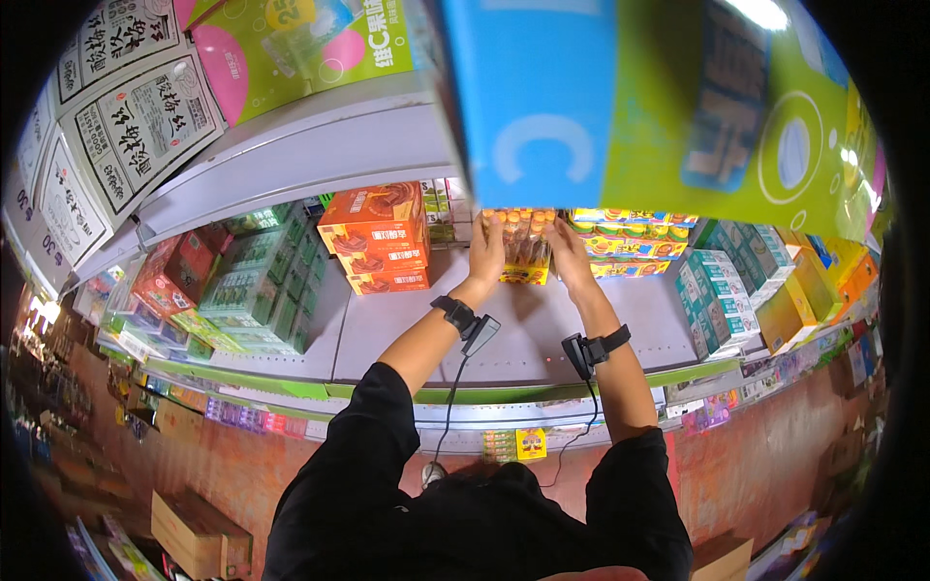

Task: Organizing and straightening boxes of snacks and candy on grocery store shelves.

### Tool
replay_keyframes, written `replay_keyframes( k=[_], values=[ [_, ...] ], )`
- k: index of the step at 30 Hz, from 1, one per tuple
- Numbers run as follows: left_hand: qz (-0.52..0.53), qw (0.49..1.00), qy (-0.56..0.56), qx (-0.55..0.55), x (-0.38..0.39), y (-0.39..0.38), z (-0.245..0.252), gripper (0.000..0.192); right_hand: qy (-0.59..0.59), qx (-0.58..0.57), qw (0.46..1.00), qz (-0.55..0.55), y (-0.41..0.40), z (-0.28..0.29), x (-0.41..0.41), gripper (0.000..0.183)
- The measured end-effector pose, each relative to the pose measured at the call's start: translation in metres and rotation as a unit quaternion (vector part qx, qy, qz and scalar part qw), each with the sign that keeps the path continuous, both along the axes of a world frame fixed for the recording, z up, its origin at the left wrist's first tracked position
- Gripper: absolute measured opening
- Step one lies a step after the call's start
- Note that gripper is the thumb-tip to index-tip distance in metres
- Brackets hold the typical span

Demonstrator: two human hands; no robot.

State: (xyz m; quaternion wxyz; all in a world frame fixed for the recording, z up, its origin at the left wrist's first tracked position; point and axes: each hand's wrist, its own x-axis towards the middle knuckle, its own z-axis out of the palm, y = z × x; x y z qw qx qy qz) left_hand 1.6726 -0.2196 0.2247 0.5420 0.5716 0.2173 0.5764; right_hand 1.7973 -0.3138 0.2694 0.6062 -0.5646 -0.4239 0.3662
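Observation:
Both my hands reach onto a light metal store shelf (465, 327), one on each side of a yellow and brown product package (526, 250). My left hand (487, 250) presses its palm and fingers along the package's left side. My right hand (571, 250) is at its right side, fingertips near the upper corner. The package's top is partly hidden by a big green and blue printed box overhead. Stacked orange boxes (385, 247) stand left of my left hand. Colourful yellow packs (632, 243) are stacked just right of my right hand.
Green clear-wrapped packs (254, 290) and a red box (174, 272) stand at the left, teal and white boxes (716, 301) at the right. The green and blue box (654, 109) overhangs close above my hands. A cardboard box (200, 534) is on the floor behind.

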Motion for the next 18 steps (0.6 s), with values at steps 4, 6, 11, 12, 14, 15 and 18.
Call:
replay_keyframes(
  k=[4,6,11,12,14,15,18],
  values=[
    [0.099,0.994,0.023,0.044,-0.008,-0.017,0.008,0.046,0.070,0.018,0.994,0.085,0.006,-0.010,-0.009,0.073],
    [0.099,0.993,0.014,0.065,-0.034,-0.027,0.036,0.044,0.087,0.020,0.987,0.135,0.015,-0.006,-0.026,0.071],
    [0.020,0.987,0.142,0.078,-0.079,-0.009,0.028,0.058,-0.015,0.058,0.982,0.181,0.044,-0.005,-0.055,0.079],
    [0.024,0.986,0.142,0.080,-0.084,-0.010,0.019,0.058,0.008,0.035,0.980,0.194,0.045,-0.005,-0.058,0.079],
    [0.247,0.923,0.252,0.152,-0.076,-0.008,-0.012,0.064,0.026,0.013,0.981,0.193,0.046,-0.010,-0.048,0.081],
    [0.223,0.930,0.247,0.157,-0.063,-0.022,-0.018,0.064,0.057,-0.026,0.986,0.156,0.037,-0.018,-0.029,0.076],
    [0.051,0.973,0.097,0.203,-0.068,-0.054,-0.008,0.065,0.062,-0.016,0.995,0.079,0.019,-0.002,-0.020,0.067]
  ],
)
